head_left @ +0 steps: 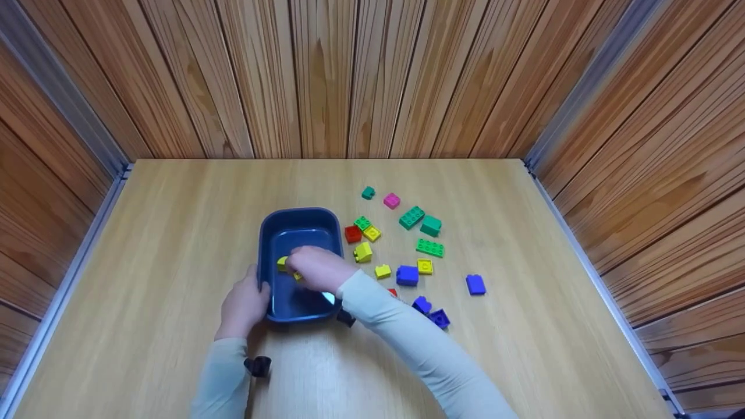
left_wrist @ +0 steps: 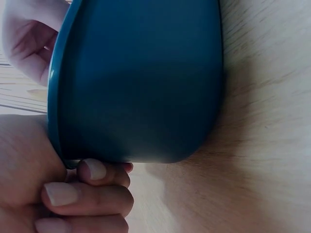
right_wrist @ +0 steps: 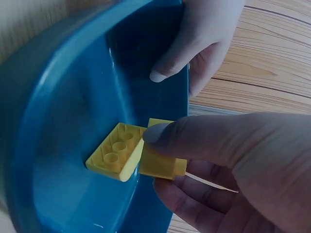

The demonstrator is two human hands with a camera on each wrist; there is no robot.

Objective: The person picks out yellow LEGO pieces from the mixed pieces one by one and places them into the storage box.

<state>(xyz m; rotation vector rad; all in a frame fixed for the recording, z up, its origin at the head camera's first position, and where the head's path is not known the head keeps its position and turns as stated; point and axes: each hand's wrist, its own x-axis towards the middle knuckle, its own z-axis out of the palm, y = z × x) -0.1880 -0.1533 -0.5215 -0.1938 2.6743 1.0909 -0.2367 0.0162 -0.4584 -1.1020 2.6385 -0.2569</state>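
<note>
- The right hand (head_left: 314, 269) is over the blue tray (head_left: 300, 216), its grip clamped on a yellow brick (right_wrist: 160, 162) – thumb on one side, fingers on the other.
- The pinched brick is inside the tray, right beside a second yellow brick (right_wrist: 116, 150), which shows its hollow underside.
- The left hand (head_left: 244, 305) has its grip clamped on the tray's left wall near the front corner – thumb inside, fingers curled outside.
- The tray stands upright on the worktop (head_left: 145, 262).
- To its right lie scattered bricks: a red brick (head_left: 353, 234) near the rim, a pink brick (head_left: 391, 201) farther back, and a blue brick (head_left: 475, 284) well apart.
- The right sleeve (head_left: 407, 343) partly hides another red brick (head_left: 392, 292).
</note>
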